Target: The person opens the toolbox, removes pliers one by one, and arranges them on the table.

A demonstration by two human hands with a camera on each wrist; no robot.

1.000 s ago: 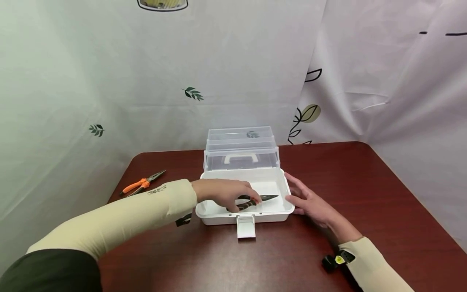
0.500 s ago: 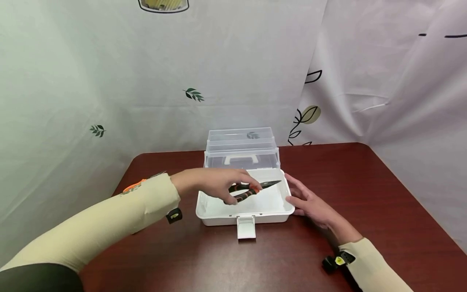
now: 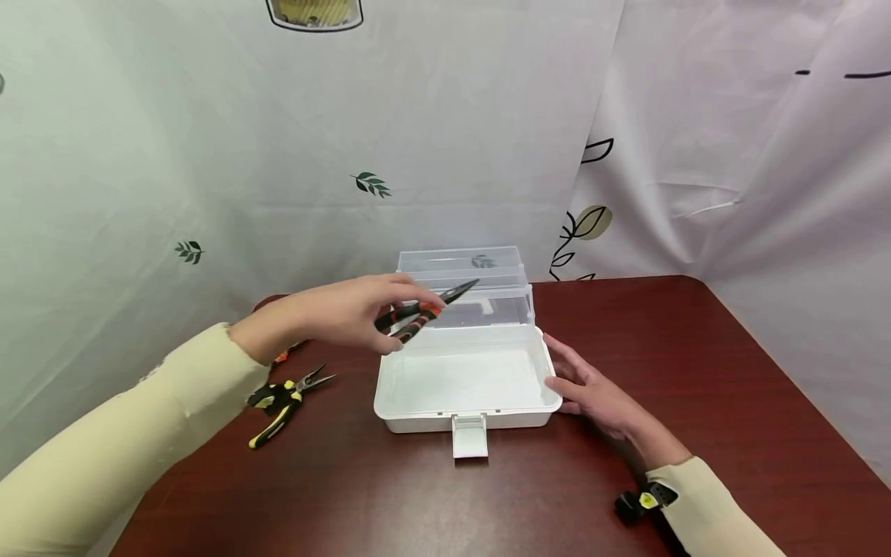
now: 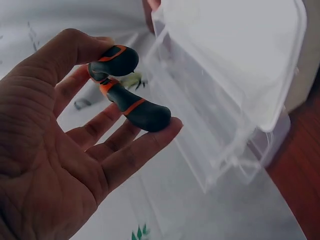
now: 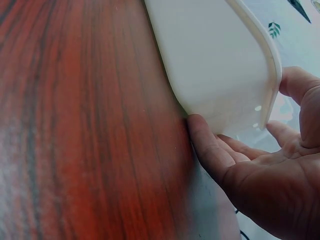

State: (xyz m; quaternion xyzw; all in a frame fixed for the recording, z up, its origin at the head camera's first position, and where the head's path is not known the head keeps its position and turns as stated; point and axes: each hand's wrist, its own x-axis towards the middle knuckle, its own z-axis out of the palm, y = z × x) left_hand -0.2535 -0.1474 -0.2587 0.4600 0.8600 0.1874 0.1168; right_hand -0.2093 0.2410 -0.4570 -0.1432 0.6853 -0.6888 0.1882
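My left hand (image 3: 341, 313) holds a pair of long-nose pliers (image 3: 418, 323) with black and orange-red handles, pinched between thumb and fingers, above the back left of the white toolbox (image 3: 418, 425). Their tips point up and to the right. In the left wrist view the handle ends (image 4: 145, 115) show between thumb and fingers; the metal nose is hidden. The toolbox stands open, its clear lid (image 3: 459, 259) tipped back and its latch (image 3: 469, 439) hanging in front. My right hand (image 3: 592, 391) rests against the box's right end, fingertips touching the white wall (image 5: 220, 65).
Yellow-and-black long-nose pliers (image 3: 281, 406) lie on the dark red table (image 3: 543, 495) left of the box. Behind my left wrist, orange-handled pliers (image 3: 281, 357) are mostly hidden. A white printed curtain (image 3: 313, 139) hangs behind the table.
My left hand has lifted the pliers out of the toolbox and moved up and left with them. The yellow-and-black pliers have come into view. My right hand stays against the box.
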